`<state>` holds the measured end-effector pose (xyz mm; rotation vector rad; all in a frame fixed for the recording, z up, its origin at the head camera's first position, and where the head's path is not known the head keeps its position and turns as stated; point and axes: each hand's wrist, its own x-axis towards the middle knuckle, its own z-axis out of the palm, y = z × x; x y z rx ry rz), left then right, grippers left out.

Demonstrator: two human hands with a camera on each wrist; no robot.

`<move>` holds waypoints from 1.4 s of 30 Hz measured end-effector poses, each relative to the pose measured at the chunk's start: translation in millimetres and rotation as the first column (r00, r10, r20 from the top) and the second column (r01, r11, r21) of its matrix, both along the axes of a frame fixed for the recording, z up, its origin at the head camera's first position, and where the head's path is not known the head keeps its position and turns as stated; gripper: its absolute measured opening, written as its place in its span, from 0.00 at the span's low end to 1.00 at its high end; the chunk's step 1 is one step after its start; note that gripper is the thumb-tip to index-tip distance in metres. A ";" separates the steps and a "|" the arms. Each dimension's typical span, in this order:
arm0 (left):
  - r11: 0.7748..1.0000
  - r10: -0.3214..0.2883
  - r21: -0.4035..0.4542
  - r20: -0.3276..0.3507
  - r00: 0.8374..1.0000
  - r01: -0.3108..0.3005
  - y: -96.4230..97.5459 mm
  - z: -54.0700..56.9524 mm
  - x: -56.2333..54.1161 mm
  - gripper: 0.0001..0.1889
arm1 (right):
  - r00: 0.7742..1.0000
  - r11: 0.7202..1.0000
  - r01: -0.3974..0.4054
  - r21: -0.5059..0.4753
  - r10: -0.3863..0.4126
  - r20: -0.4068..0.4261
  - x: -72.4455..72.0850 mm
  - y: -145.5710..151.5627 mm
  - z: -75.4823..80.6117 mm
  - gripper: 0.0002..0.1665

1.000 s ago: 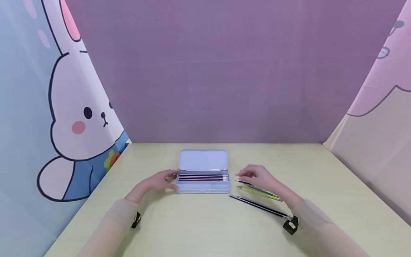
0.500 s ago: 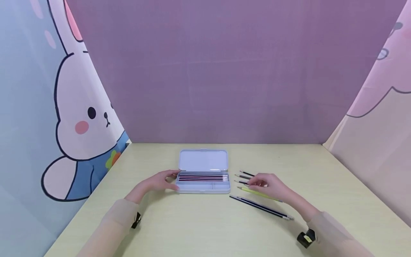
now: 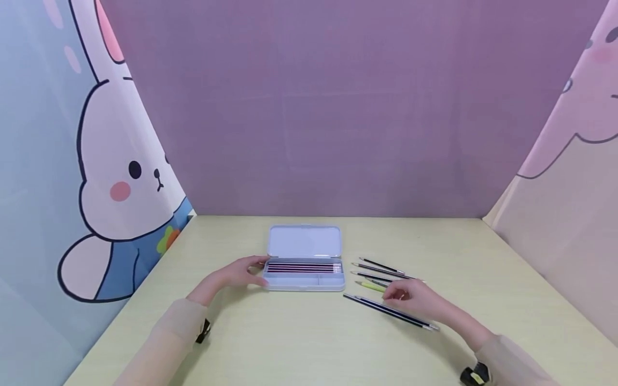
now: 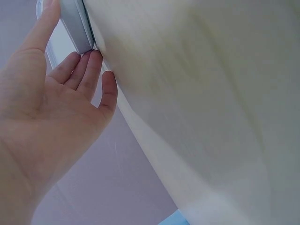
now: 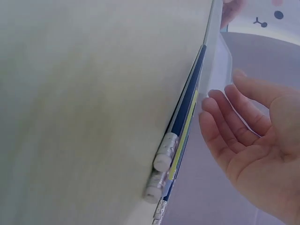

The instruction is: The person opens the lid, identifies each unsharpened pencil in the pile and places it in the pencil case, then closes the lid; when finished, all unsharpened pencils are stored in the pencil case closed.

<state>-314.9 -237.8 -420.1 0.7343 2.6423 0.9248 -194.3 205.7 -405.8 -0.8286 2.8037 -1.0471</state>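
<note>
A pale pencil case [image 3: 292, 282] lies open on the table, several striped dark pencils [image 3: 301, 268] side by side in its back compartment. My left hand [image 3: 236, 272] holds the case's left end; in the left wrist view the thumb and fingers sit on either side of that end [image 4: 77, 28]. My right hand [image 3: 416, 299], loosely curved with nothing in it, hovers over the loose pencils. It covers part of a yellow-green pencil [image 3: 370, 286]. Just in front lie two dark striped pencils [image 3: 386, 309], whose white erasers [image 5: 161, 161] show in the right wrist view.
Behind the right hand, several more dark pencils [image 3: 381, 265] lie on the pale table [image 3: 289, 338], spread right of the case. The case's raised lid [image 3: 305, 241] leans back. A purple cloth [image 3: 309, 107] stands along the table's far edge.
My right hand has moved from the back pencils toward the front right, over the yellow-green pencil. The back pencils are now uncovered. My left hand stays at the case.
</note>
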 end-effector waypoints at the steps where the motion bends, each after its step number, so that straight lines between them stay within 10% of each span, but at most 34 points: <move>1: 1.000 -0.002 0.000 -0.002 1.000 0.002 0.1 0.0 -0.3 0.43 | 1.000 1.000 -0.008 0.001 0.008 0.002 0.4 1.0 -1.1 0.05; 23: 0.999 0.029 -0.015 0.002 1.000 -0.029 -3.1 -3.5 -2.1 0.43 | 0.992 0.997 -0.077 0.027 0.074 0.102 8.8 16.7 -0.2 0.08; 42: 0.999 0.045 -0.005 0.017 0.999 -0.045 -2.6 -2.7 -3.7 0.42 | 1.000 0.992 -0.011 0.125 0.008 0.023 6.3 15.1 -2.3 0.05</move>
